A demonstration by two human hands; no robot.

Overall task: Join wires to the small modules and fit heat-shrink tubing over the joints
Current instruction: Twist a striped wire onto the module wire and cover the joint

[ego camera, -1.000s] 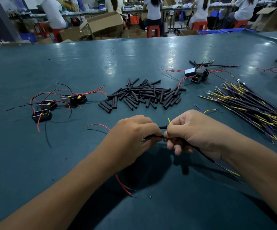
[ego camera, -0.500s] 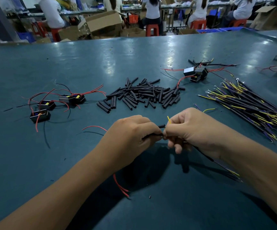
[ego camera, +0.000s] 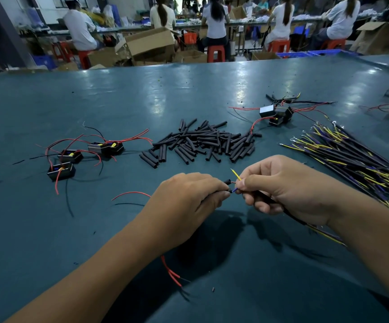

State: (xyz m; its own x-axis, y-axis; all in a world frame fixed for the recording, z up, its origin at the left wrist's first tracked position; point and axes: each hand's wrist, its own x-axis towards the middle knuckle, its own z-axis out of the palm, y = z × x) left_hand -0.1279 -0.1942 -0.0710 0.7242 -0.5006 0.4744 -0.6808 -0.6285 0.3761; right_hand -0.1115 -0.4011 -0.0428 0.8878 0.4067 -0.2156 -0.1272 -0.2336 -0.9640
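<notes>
A: Where's the joint?
B: Low centre, between the two hands above the table [ego camera: 49,229]. The left hand [ego camera: 184,203] has its fingers curled round black tubes [ego camera: 228,182] and thin leads. The right hand [ego camera: 289,190] pinches a cable [ego camera: 291,214] whose yellow wire [ego camera: 235,174] sticks up free and whose blue wire [ego camera: 235,190] meets the left fingertips.

A: Which step, then?
B: Probably joining blue to a lead, sleeve not yet over it. Whether a module sits inside the left hand cannot be told.

A: And next?
B: Likely a firm twist, then sliding a tube across the bare joint, with the yellow end kept clear.

A: Supplies?
B: The tube pile [ego camera: 200,143] lies beyond the hands, modules [ego camera: 61,171] left and far right, the cable bundle [ego camera: 351,157] right.
</notes>
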